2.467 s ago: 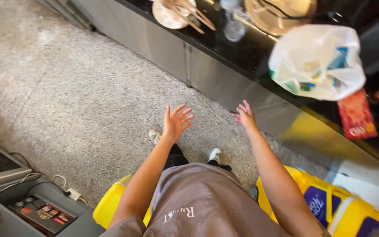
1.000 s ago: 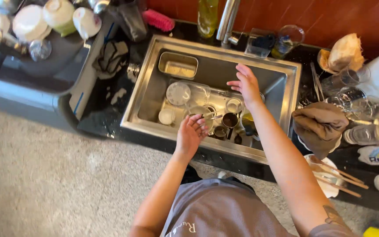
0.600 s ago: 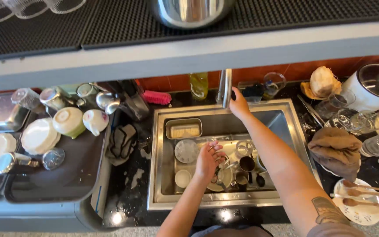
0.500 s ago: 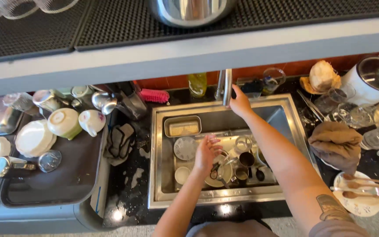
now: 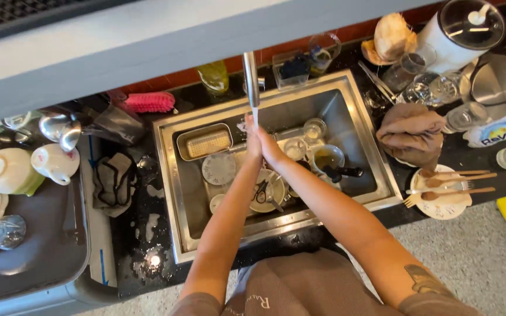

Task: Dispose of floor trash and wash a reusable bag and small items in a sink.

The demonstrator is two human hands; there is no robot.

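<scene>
I stand at a steel sink (image 5: 171,193) full of dirty dishes. My left hand (image 5: 253,139) and my right hand (image 5: 274,153) are pressed together over the middle of the basin, right under a thin stream of water from the faucet (image 5: 251,73). Neither hand holds anything. Below them lie a round plate (image 5: 218,168), a bowl with utensils (image 5: 265,196), glasses (image 5: 314,129) and a dark-handled cup (image 5: 330,161). A rectangular metal tray (image 5: 205,141) sits in the basin's far left corner.
A pink brush (image 5: 149,101) lies behind the sink. On the right counter are a brown cloth (image 5: 411,131), a plate of wooden cutlery (image 5: 444,193), several glasses and a white appliance (image 5: 461,26). A grey tray (image 5: 36,257) with cups stands left. A shelf (image 5: 147,47) overhangs.
My right hand has left the faucet and my left hand has risen from the dishes. Both now meet under the tap, and water runs from it.
</scene>
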